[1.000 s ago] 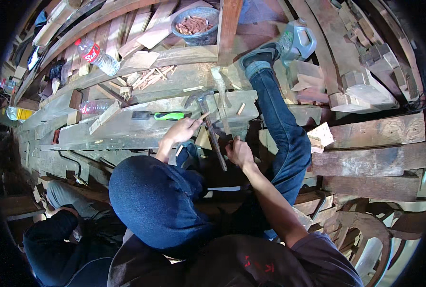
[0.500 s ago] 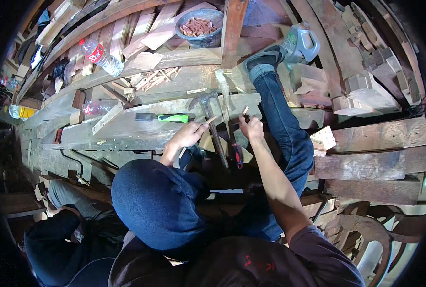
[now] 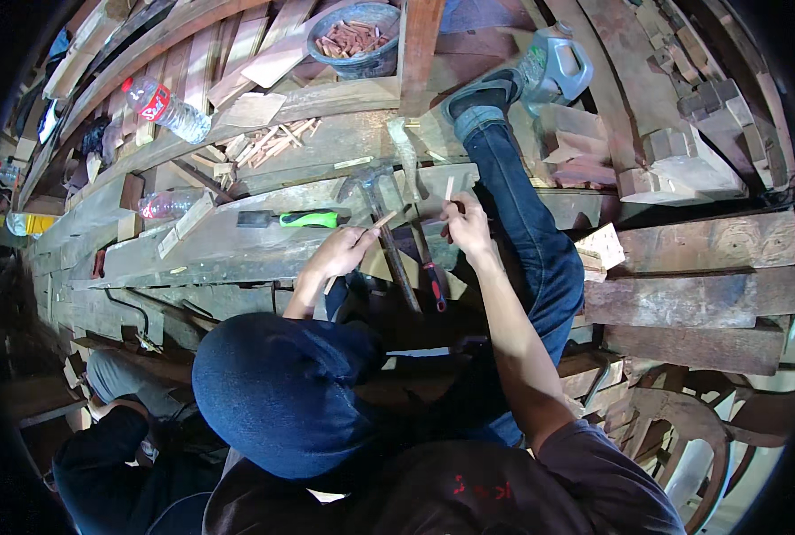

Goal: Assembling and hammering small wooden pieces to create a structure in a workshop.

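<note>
Over the worn plank bench, my left hand is closed on a short wooden peg, which points up and right from its fingertips. My right hand pinches another small wooden peg, held nearly upright. Between the hands, a hammer lies with its head on the plank and its handle toward me. Beside it rests a long tool with a red and black handle; what kind is unclear. A green-handled chisel lies on the plank left of the hammer.
Loose wooden sticks are heaped beyond the bench. A dark bucket of pegs stands at the back, near a plastic bottle and a grey jug. Stacked boards are at right. Another person sits at lower left.
The whole view has shifted slightly. The peg in my right hand is raised and more upright, while my left hand still holds its peg.
</note>
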The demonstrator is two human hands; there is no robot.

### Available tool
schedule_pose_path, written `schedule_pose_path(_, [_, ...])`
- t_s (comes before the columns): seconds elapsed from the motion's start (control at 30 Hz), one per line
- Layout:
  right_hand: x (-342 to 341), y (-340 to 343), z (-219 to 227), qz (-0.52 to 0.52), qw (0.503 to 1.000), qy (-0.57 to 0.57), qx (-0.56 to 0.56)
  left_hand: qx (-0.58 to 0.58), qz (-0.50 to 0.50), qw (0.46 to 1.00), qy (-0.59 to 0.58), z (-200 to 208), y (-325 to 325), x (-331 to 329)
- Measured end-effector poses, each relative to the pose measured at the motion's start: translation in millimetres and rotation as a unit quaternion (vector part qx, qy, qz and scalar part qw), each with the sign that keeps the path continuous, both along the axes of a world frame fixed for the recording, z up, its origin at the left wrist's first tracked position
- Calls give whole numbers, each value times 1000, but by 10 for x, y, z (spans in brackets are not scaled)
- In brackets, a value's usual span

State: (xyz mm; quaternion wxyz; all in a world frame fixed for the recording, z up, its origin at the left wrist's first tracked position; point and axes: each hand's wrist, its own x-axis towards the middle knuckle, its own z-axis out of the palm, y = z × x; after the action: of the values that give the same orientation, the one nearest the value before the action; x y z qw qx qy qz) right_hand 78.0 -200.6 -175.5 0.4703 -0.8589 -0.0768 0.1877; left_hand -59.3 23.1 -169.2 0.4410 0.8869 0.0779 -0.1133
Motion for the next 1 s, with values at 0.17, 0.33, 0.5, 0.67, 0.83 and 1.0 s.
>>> schedule_pose_path(0.17, [-199, -147, 744, 8, 872, 231, 431, -11, 7, 1000, 18, 74, -42, 31])
schedule_pose_path(0.33, [-292, -250, 1017, 49, 787, 288, 543, 4, -4, 1000, 17, 77, -41, 45])
schedule_pose_path(0.5, [-329, -277, 1143, 80, 718, 325, 611, -25, 16, 999, 34, 124, -66, 30])
schedule_pose_path(0.67, [-333, -259, 1210, 68, 671, 365, 641, -38, 25, 998, 46, 73, -70, 30])
schedule_pose_path(0.83, [-308, -181, 1158, 60, 691, 377, 614, -59, 44, 996, 43, 105, 13, -23])
schedule_pose_path(1.0, [-112, -243, 390, 57, 997, -28, -42, -310, 62, 944, 98, 583, 130, 48])
